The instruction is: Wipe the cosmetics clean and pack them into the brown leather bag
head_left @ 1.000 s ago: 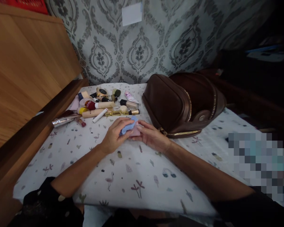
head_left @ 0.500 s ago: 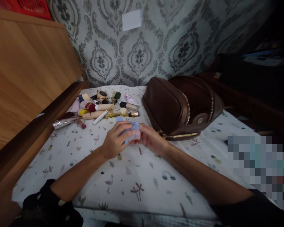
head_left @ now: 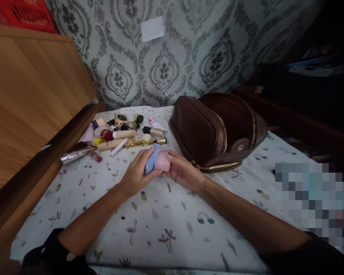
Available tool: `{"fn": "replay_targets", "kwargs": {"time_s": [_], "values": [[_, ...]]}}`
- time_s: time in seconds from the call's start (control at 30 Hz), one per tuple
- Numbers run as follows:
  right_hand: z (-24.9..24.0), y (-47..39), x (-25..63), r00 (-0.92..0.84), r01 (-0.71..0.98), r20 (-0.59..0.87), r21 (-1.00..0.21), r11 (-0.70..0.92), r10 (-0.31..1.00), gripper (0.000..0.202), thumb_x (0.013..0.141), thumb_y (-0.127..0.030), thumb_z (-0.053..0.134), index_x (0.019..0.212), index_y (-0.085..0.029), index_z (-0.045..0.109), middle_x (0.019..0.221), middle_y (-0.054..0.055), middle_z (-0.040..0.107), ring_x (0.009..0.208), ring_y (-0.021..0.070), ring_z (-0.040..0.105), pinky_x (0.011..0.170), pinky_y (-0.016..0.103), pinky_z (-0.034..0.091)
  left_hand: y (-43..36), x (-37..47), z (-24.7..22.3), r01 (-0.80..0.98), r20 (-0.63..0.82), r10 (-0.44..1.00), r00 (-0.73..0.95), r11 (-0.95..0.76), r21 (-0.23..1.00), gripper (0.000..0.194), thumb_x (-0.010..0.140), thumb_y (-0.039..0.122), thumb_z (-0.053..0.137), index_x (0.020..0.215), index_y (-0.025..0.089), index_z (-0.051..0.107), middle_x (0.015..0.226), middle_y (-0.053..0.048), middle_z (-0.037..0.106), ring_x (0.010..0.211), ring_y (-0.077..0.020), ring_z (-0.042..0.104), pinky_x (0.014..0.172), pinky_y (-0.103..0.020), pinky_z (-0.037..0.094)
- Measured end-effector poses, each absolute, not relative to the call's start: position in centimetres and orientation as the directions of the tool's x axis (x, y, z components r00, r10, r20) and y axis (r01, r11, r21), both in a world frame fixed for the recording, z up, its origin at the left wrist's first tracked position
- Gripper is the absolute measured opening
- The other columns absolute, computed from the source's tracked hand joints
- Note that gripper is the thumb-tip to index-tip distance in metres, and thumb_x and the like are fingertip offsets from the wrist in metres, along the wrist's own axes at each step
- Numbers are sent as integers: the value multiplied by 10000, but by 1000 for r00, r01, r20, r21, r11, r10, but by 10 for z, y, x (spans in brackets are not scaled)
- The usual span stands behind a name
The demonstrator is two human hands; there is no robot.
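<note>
In the head view my left hand is closed around a light blue cloth, which presses against the left side of a small pink container. My right hand grips that container from the right, thumb on top and fingers curled beneath. Both hands are over the middle of the patterned white sheet. Just beyond them lies a gold tube with a black end. Part of the cloth is hidden inside my left hand.
Assorted cosmetics lie in a cluster at the back left. A brown leather bag with its zip open stands at the back right. A wooden panel borders the left side, with a red basket above it. Patterned wallpaper is behind.
My left hand has shifted the cloth leftward off the front of the pink container, so more of its side shows. The view has tilted slightly.
</note>
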State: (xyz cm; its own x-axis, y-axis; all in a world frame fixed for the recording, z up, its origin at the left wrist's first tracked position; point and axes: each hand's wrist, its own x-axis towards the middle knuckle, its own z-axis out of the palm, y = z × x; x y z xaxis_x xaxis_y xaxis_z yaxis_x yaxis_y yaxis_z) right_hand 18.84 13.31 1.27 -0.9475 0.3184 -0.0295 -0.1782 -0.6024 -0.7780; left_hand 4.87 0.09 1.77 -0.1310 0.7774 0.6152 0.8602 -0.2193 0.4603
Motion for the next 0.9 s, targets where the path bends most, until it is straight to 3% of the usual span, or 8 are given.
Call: {"fn": "replay_targets", "kwargs": {"time_s": [0.27,0.43,0.63,0.77,0.9], "values": [[16,130,190,-897,-300,66,-816,-494,437,368,767,-319,781,1090,-259,616,1007,6,667,905,142,642,860,297,532,4,47,16,648,458,790,-407,-104,755,462,845,421,695,1229,179,611,1122,-85,701,1000,-240,651,910,-365,510],[10,132,187,-831,-337,176,-914,-227,527,455,772,-344,778,1175,-275,578,1157,38,646,980,166,629,928,353,504,2,52,21,473,253,829,-499,17,881,288,838,404,678,1007,173,657,753,15,633,648,-134,543,593,-223,449],[2,133,185,-748,-315,312,-944,100,587,613,770,-331,770,1311,-283,484,1260,81,557,984,183,610,862,350,531,2,53,23,306,158,813,-560,27,952,293,832,454,677,885,172,614,697,27,560,576,-96,471,488,-187,409],[-2,131,186,-689,-265,414,-908,325,595,666,768,-281,747,1353,-256,430,1281,114,545,1037,221,601,872,389,529,3,53,21,323,190,806,-561,2,946,339,856,477,654,1016,179,645,811,2,619,648,-113,536,536,-202,467],[2,128,189,-651,-203,549,-791,577,524,529,773,-215,702,1263,-242,506,1231,107,588,1090,255,587,947,437,494,3,53,22,389,268,820,-505,-61,919,398,870,471,642,1146,184,649,993,-46,690,880,-186,634,762,-281,543]]}}
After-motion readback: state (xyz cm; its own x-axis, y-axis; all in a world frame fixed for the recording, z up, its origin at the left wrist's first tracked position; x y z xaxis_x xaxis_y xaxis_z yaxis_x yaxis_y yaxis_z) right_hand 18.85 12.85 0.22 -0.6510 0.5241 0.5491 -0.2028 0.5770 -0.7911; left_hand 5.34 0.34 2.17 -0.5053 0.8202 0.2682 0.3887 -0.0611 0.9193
